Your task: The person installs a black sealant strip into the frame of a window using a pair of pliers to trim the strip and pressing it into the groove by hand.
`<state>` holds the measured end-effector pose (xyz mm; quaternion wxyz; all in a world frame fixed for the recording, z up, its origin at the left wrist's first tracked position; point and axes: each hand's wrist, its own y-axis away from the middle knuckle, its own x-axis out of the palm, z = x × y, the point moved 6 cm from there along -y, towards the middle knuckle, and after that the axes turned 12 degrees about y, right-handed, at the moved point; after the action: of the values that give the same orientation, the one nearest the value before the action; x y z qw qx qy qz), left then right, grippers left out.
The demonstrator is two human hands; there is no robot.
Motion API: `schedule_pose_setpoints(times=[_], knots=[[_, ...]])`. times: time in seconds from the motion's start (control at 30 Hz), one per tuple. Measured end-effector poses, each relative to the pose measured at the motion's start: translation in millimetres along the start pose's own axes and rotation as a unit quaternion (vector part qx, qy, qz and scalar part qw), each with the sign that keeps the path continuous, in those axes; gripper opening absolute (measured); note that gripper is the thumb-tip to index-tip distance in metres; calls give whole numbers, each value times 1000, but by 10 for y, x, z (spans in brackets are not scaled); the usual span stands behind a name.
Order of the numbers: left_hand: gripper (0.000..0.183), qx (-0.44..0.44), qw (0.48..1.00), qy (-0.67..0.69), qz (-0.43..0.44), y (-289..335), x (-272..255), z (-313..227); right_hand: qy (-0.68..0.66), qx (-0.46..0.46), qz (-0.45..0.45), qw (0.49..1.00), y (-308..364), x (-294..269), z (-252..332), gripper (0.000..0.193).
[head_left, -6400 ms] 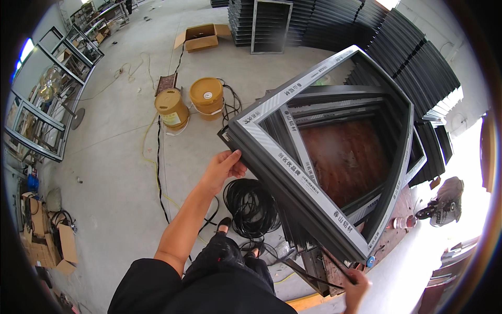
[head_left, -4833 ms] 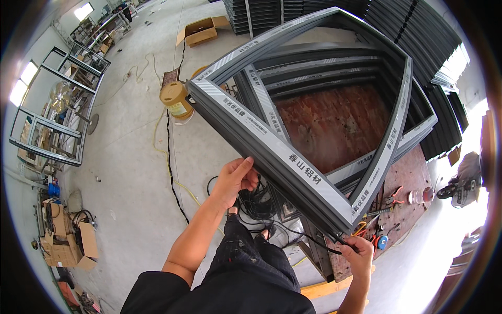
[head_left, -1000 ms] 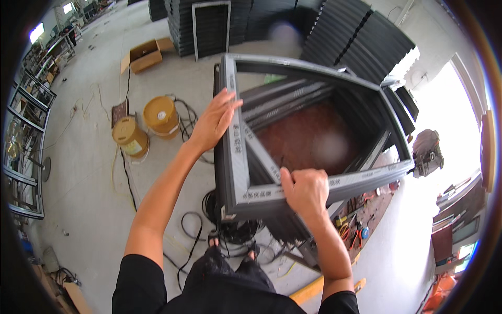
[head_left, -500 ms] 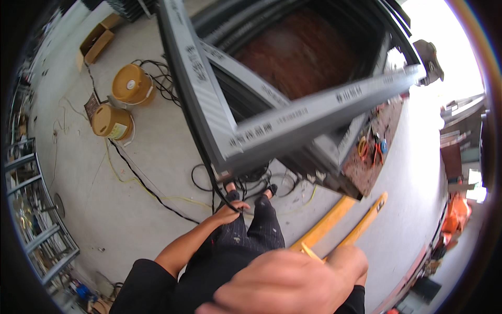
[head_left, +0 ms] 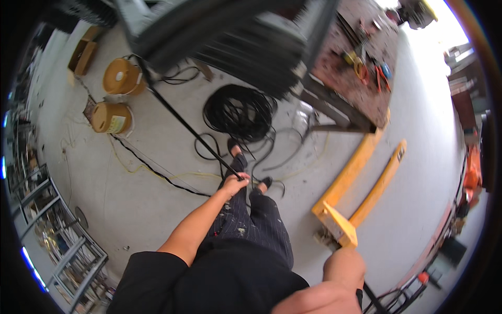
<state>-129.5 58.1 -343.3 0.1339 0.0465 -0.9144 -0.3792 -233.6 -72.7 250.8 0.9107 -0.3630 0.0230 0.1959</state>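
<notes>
My left hand [head_left: 235, 184] is closed around a long, thin black strip [head_left: 180, 123], which looks like rubber sealing strip. From my fingers the strip runs tautly up and left to the corner of a grey metal window frame [head_left: 157, 39], blurred at the top. Under that frame are more dark frame profiles [head_left: 251, 52], stacked on the workbench. My right hand [head_left: 319, 299] is very near the camera at the lower edge, cut off and blurred. Its fingers look curled in, and whatever they may hold is hidden. A big coil of black strip [head_left: 239, 112] lies on the floor ahead of my feet.
On the reddish-brown workbench [head_left: 334, 68] lie pliers with red handles [head_left: 380, 76] and other tools. A yellow pallet jack [head_left: 348, 167] stands at its right. Two yellow buckets [head_left: 112, 118] sit to the left, with cables across the floor. A metal rack [head_left: 63, 256] is at lower left.
The view has shifted, and the window frame now shows higher and further left. The floor coil has come into sight. My left hand keeps its hold; my right hand is lower in view.
</notes>
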Motion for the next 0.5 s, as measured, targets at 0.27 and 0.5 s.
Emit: schedule_pose_setpoints(times=[0.27,0.5], knots=[[27,-5,998,-62,-5,682,1035,351,89,42,-28,995,925,-871,526,29],[39,35,973,211,84,1925,804,-2162,248,312,109,911,2086,-1024,-905,62]])
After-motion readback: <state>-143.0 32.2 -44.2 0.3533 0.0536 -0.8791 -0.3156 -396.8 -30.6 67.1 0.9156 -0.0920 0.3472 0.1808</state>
